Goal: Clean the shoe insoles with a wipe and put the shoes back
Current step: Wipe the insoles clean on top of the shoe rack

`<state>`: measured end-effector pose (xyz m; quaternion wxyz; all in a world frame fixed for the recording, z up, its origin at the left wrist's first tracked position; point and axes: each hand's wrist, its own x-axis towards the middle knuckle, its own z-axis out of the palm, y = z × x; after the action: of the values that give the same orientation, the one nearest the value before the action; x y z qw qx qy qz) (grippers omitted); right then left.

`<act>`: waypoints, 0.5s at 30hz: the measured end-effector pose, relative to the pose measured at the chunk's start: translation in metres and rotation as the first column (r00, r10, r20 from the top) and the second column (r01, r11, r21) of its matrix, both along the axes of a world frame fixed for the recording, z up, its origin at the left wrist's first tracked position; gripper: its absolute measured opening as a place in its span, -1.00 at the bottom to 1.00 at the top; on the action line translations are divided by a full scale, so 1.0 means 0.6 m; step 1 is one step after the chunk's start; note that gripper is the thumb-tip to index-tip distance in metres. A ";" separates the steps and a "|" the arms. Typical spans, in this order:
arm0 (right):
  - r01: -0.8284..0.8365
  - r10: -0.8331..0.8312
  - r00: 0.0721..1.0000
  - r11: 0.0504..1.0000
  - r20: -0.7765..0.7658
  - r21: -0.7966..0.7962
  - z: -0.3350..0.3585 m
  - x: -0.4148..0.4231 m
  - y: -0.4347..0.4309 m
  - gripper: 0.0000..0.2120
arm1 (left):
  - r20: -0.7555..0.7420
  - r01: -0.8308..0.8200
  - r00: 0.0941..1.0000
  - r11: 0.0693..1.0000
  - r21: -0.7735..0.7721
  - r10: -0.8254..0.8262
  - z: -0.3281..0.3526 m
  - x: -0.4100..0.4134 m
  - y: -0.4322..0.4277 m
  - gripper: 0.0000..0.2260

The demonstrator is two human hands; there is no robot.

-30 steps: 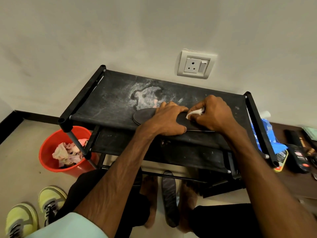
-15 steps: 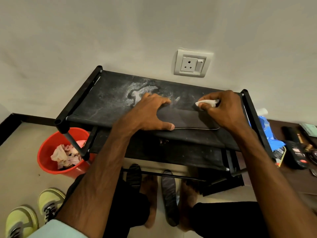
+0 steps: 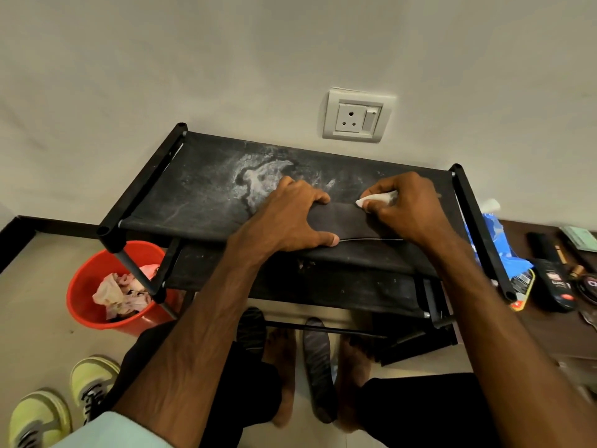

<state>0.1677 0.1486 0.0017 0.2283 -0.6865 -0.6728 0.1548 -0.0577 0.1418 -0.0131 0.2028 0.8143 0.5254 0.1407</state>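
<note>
Insole [image 3: 350, 221] left-right on rack [image 3: 193, 202] (left hand [image 3: 290, 218] pressing, right hand [image 3: 412, 211] pinching wipe [image 3: 378, 199]).

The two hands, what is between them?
In the head view, a bare stretch of dark insole lies between the left hand and the right hand.

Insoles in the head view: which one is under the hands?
The insole on the rack's top shelf: the left hand presses it flat, the right hand holds the wipe to it. The other two insoles lie on the floor.
</note>
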 end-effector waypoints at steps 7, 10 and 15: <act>-0.015 0.016 0.998 1.000 0.063 -0.012 -0.010 -0.026 0.012 -0.85 | -0.010 0.002 1.000 1.000 -0.016 -0.002 0.001 -0.001 0.000 -0.30; -0.047 0.048 0.996 0.999 0.072 -0.015 -0.014 -0.032 0.017 -0.83 | -0.016 0.003 1.000 1.000 -0.030 -0.003 0.001 -0.001 0.001 -0.29; -0.088 0.092 0.991 0.995 0.095 -0.042 -0.014 -0.035 0.022 -0.84 | -0.029 -0.011 1.000 0.999 -0.036 0.010 -0.001 0.002 0.001 -0.29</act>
<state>0.1470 0.1615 -0.0070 0.1754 -0.6662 -0.7104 0.1441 -0.0562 0.1424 -0.0135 0.2093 0.8095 0.5351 0.1203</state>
